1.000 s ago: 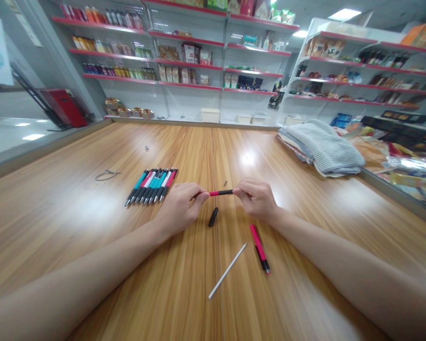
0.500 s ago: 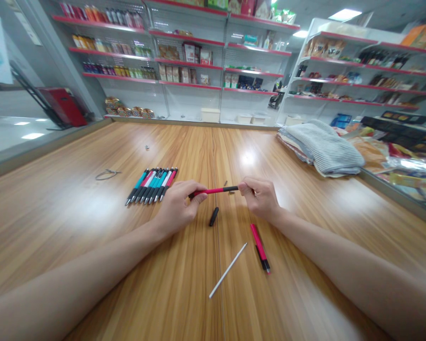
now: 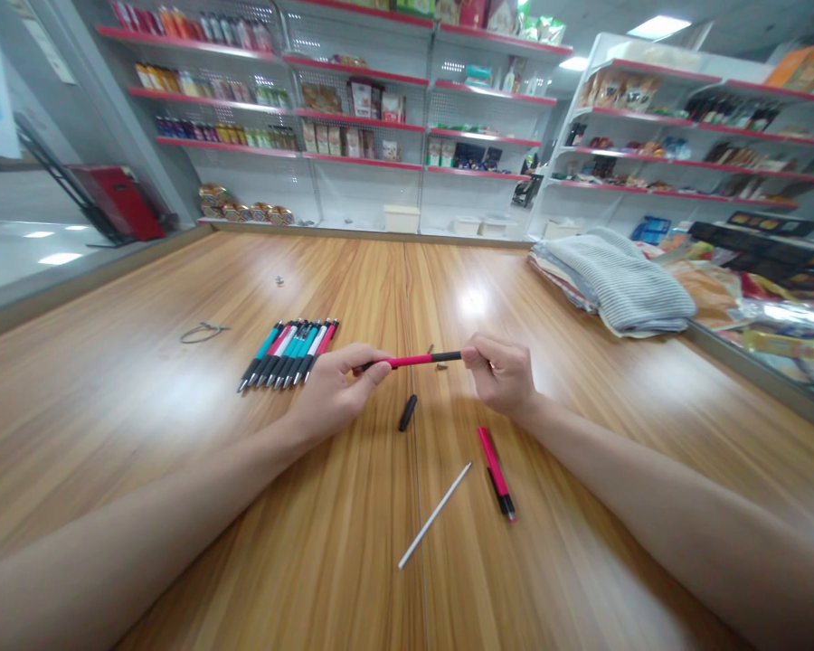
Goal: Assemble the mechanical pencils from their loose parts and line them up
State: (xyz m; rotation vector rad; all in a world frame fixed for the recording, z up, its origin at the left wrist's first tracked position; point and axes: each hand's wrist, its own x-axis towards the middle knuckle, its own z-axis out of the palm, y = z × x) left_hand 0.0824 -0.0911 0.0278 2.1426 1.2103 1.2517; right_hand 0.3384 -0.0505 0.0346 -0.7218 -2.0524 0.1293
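Observation:
A red pen (image 3: pixel 413 361) with black ends is held level above the table between both hands. My left hand (image 3: pixel 339 389) pinches its left end, and my right hand (image 3: pixel 502 372) has its fingers closed on the black grip end, hiding the tip. Below them lie a black pen grip (image 3: pixel 408 413), a white ink refill (image 3: pixel 435 515) and a red pen barrel (image 3: pixel 494 466) with a black clip. Small metal pieces (image 3: pixel 440 366) rest on the wood behind the held pen. A row of several pens (image 3: pixel 288 354), teal, red, white and black, is left of my left hand.
A wooden table (image 3: pixel 244 561) spreads under everything. A loop of grey cord (image 3: pixel 203 333) and a small shiny piece (image 3: pixel 279 281) lie at the left. Folded cloths (image 3: pixel 617 280) are stacked at the right, beside packaged goods (image 3: pixel 773 316). Stocked shelves (image 3: pixel 359 117) stand behind.
The held pen and my right hand have shifted slightly right and the pen's right end has tilted up a little. Both hands keep their hold; the loose parts have not moved.

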